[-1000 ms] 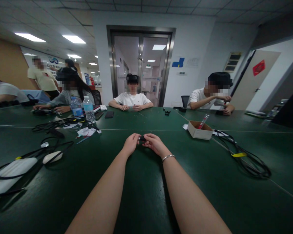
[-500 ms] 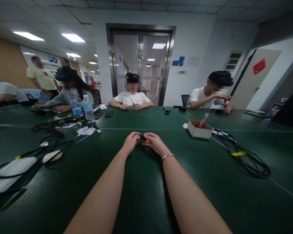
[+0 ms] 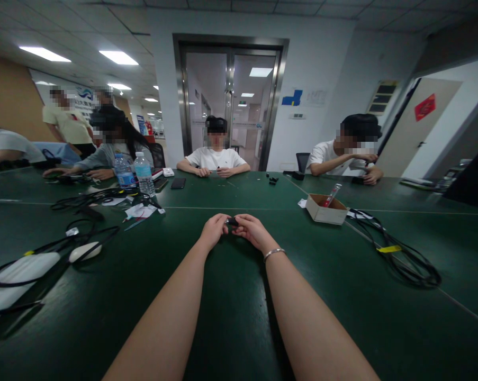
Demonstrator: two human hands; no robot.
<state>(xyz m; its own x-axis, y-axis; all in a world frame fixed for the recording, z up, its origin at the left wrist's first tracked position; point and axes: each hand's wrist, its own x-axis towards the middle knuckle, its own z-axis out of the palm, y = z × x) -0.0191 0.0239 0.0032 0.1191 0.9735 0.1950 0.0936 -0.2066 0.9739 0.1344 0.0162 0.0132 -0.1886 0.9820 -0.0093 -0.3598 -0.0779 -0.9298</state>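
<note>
A small black object is held between my two hands over the green table. My left hand pinches its left end, where a bit of shiny metal shows. On its right end the fingers of my right hand are closed, and a silver bracelet circles that wrist. The object is too small to name, and fingertips cover parts of it.
Left: black cables, two bottles, papers, a white mouse and a phone. Right: an open box with a red tube, and a coiled cable. Several people sit around the table.
Both hands keep nearly the same place and grip. The black object looks slightly tilted compared with before, and the view has shifted a little.
</note>
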